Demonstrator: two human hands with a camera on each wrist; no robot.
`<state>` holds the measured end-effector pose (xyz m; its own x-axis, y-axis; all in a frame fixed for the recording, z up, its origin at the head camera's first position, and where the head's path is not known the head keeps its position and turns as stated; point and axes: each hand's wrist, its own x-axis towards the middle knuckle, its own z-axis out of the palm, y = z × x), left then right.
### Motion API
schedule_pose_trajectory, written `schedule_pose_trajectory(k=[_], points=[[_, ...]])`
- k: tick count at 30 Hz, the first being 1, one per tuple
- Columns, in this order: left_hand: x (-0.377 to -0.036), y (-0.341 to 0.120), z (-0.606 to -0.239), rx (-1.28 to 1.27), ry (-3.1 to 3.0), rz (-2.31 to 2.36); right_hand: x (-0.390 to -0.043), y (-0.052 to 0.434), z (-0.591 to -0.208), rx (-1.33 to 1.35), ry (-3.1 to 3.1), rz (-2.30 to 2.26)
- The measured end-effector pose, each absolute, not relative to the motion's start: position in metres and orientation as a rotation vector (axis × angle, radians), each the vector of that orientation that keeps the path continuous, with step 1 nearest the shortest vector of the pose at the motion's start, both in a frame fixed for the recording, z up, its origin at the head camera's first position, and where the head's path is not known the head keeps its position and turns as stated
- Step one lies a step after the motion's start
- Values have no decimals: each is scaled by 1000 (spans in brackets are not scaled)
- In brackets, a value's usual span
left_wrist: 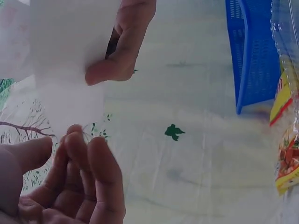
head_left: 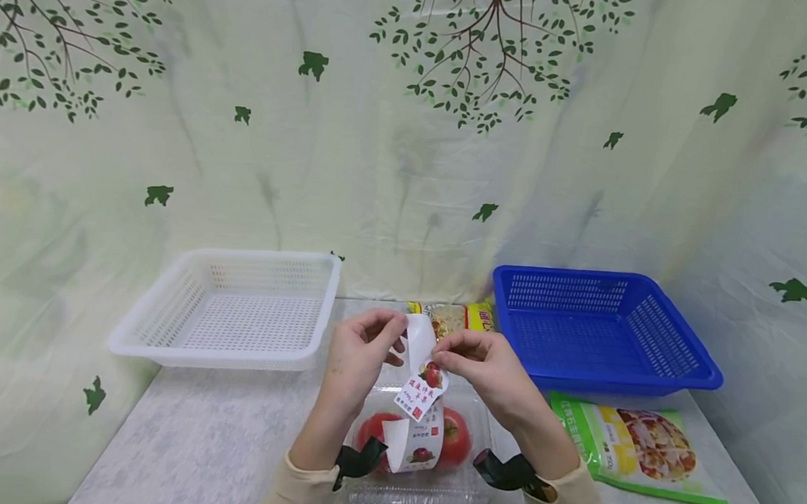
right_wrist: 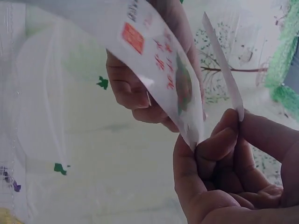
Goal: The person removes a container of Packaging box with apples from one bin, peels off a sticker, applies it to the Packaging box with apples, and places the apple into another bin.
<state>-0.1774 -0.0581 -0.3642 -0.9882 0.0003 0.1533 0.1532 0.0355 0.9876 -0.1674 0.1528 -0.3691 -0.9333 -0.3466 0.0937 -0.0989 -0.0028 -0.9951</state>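
Note:
A white strip of sticker labels [head_left: 419, 398] printed with red fruit hangs in loops between both hands. My left hand [head_left: 364, 355] pinches its upper end; in the left wrist view, the fingertips meet the blank white paper [left_wrist: 70, 105]. My right hand [head_left: 481, 362] pinches the strip a little lower, and in the right wrist view a narrow paper edge [right_wrist: 226, 70] stands up from the thumb and finger while the printed part [right_wrist: 159, 60] runs down to the other fingers. Below, red tomatoes [head_left: 456, 439] sit in a clear plastic container [head_left: 419, 503], partly covered by the strip's lower loop.
A white basket [head_left: 219, 360] stands at the back left and a blue basket [head_left: 627, 387] at the back right. Between them lies a yellow food packet [head_left: 480, 316], partly behind the right hand. A green food packet [head_left: 641, 450] lies at the right.

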Motion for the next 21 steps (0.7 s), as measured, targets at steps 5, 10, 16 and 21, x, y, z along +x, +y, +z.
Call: schedule_pose_trajectory(k=[5, 10, 16, 21], points=[[-177, -63, -364, -356, -2339, -2123, -173, 156, -370, -345, 2051, -2209], [-176, -72, -366, -753, -2528, -2155, -178, 160, -370, -172, 1923, -2398], [-175, -76, -371, -1132, -2658, -1903, -183, 165, -370, -53, 1850, -2480], [-176, -73, -375, -1158, -2722, -1716, -182, 166, -367, -43, 1861, -2496]])
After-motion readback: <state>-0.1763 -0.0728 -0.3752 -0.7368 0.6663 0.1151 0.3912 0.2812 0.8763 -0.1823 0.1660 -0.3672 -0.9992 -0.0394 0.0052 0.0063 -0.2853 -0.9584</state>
